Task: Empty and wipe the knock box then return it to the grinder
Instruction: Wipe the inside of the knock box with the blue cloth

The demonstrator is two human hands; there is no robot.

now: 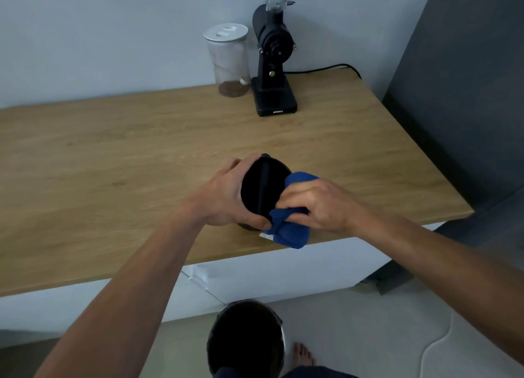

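Note:
A round black knock box (259, 189) with a bar across its mouth is tilted toward me near the front edge of the wooden counter (113, 162). My left hand (226, 199) grips its left side and rim. My right hand (317, 204) holds a bunched blue cloth (292, 227) pressed against the box's right rim, with part of the cloth hanging over the counter edge. The black coffee grinder (273, 62) stands at the back of the counter, its base plate bare.
A clear jar (228, 62) with a white lid and some brown grounds stands left of the grinder. A power cord (326, 69) runs right behind it. A black bin (246, 338) sits on the floor below the counter, next to my bare foot (303, 355).

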